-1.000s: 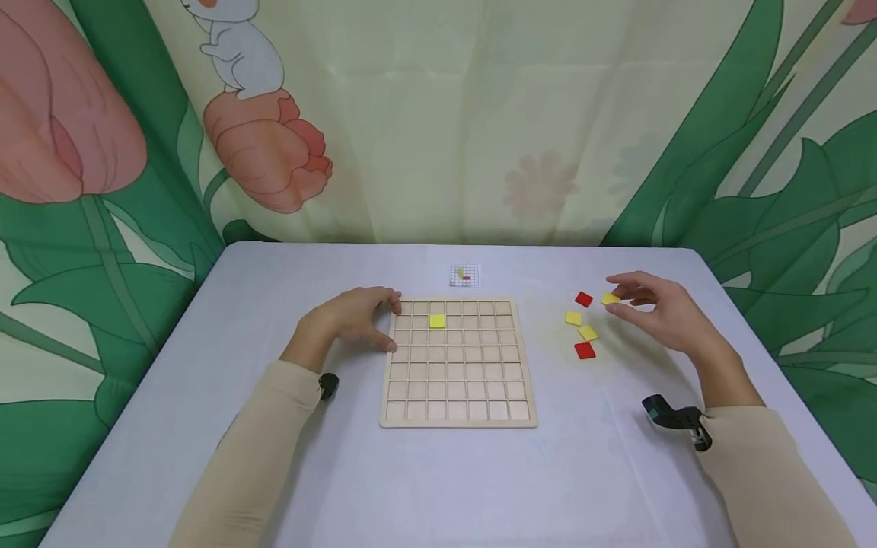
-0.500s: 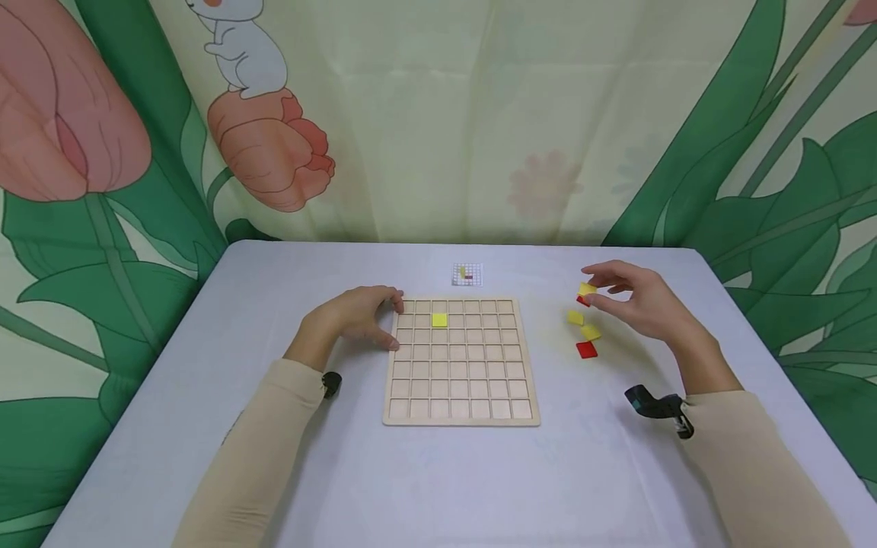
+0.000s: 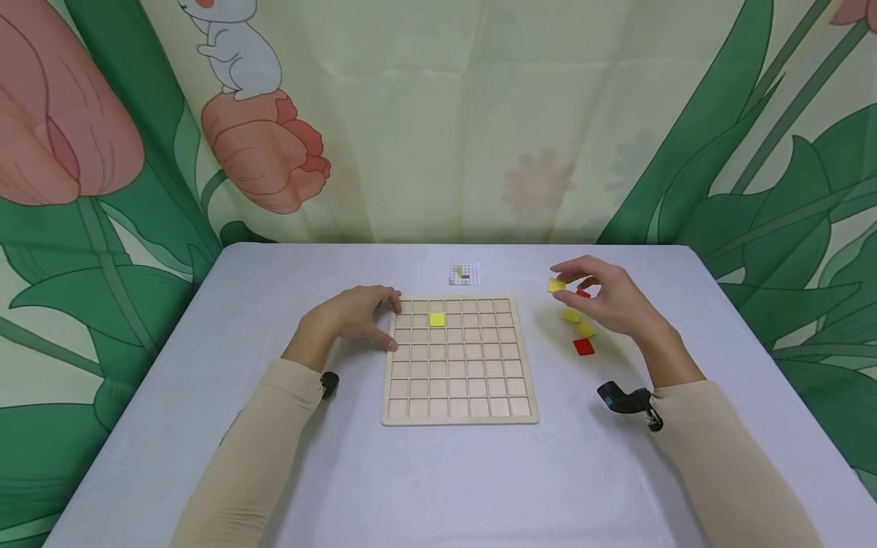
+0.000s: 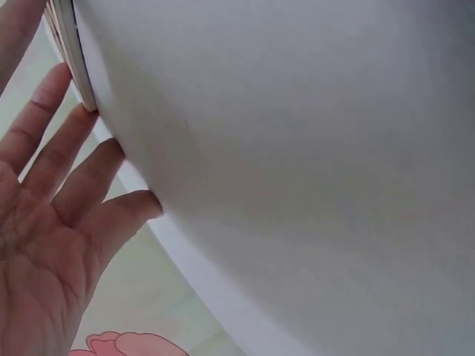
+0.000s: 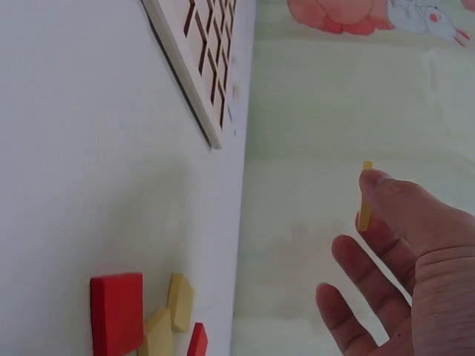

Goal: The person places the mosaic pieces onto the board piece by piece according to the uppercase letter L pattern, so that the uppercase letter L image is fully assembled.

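A pale curtain, printed with green leaves, large pink flowers and a white rabbit, hangs behind a tabletop covered in white cloth. Near the middle of the tabletop lies a flat wooden board divided into rows of square cells. One yellow square sits in it, in the second row from the far edge and the third column from the left. Just beyond the board is a small card bearing a printed grid with yellow and red marks.

The left hand rests against the board's left side near the far corner, its fingers spread and relaxed. The right hand pinches a yellow tile between thumb and fingertip, holding it above the tabletop to the right of the board; its other fingers are loosely bent. Below and beside this hand lie two loose yellow pieces, close together, with a near red piece just beside them and a far red piece partly hidden by the hand. Both arms wear beige sleeves, with a black device at each wrist.
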A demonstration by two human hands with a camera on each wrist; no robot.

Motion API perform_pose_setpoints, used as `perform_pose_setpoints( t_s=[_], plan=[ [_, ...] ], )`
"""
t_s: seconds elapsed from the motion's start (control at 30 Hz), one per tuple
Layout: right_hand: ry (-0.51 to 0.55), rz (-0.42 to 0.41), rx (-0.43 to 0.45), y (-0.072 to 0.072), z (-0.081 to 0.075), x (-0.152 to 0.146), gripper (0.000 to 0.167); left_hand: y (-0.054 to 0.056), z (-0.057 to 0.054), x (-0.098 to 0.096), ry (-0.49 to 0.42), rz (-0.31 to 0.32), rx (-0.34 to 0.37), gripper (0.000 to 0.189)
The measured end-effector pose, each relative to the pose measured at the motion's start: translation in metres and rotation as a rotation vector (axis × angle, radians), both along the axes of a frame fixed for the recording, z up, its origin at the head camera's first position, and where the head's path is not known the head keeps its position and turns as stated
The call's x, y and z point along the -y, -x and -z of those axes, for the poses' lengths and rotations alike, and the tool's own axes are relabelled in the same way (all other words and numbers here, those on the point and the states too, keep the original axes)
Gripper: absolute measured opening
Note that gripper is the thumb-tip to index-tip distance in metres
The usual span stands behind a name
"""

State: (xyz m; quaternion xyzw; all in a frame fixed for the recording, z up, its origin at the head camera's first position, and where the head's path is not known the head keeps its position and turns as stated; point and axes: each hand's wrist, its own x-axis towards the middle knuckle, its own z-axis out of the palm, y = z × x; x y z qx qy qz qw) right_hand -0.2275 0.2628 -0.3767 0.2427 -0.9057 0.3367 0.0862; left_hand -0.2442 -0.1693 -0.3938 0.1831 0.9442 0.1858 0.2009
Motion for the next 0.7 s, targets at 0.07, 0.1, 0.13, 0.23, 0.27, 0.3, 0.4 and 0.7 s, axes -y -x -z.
perform_pose_setpoints(
  t_s=[0.07,0.1,0.13,0.23,0.27,0.3,0.4,0.7],
  plan=[
    [0.014,-0.025,-0.005,0.001,0.002,0.005,0.038,0.0,0.0,0.0,-0.002,0.005,-0.002,0.059],
    [0.02,-0.039,-0.008,0.001,0.003,0.008,0.038,-0.001,0.0,0.001,-0.004,0.005,-0.003,0.059],
    [0.028,-0.05,-0.01,0.001,0.003,0.011,0.037,-0.001,0.0,0.001,-0.004,0.005,-0.004,0.059],
    [0.042,-0.074,-0.024,0.004,0.005,0.019,0.037,-0.001,-0.001,0.001,-0.004,-0.001,-0.007,0.058],
    [0.047,-0.079,-0.03,0.005,0.005,0.022,0.036,-0.001,-0.001,0.001,-0.005,-0.004,-0.008,0.058],
    [0.052,-0.082,-0.034,0.005,0.006,0.024,0.036,0.0,-0.001,0.001,-0.007,-0.008,-0.008,0.058],
    [0.067,-0.088,-0.036,0.007,0.007,0.032,0.035,0.0,-0.001,-0.001,-0.01,-0.01,-0.005,0.058],
    [0.142,-0.155,-0.009,0.01,0.013,0.061,0.034,0.0,0.002,0.001,0.005,-0.006,-0.005,0.057]
  ],
)
